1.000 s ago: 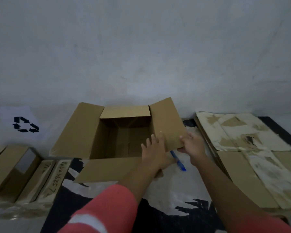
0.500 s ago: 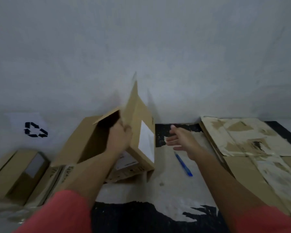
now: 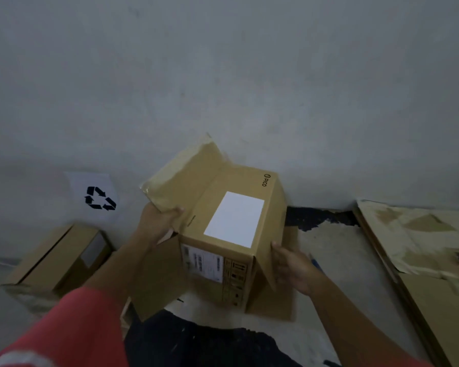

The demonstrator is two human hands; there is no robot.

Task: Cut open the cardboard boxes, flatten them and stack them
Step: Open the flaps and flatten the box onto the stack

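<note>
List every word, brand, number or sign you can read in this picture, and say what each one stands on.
"PICO", with a round logo: far corner of the cardboard box top.
Recycling arrows sign, no words: white sheet on the wall.
Shipping label and handling symbols on the box's near side: too blurred to read.
White label on the box top: blank.

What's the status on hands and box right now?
Left hand shut on the box's upper flap. Right hand open against its right flap. Box turned over, not yet flat. Nothing blocking; flattened stack at right.
</note>
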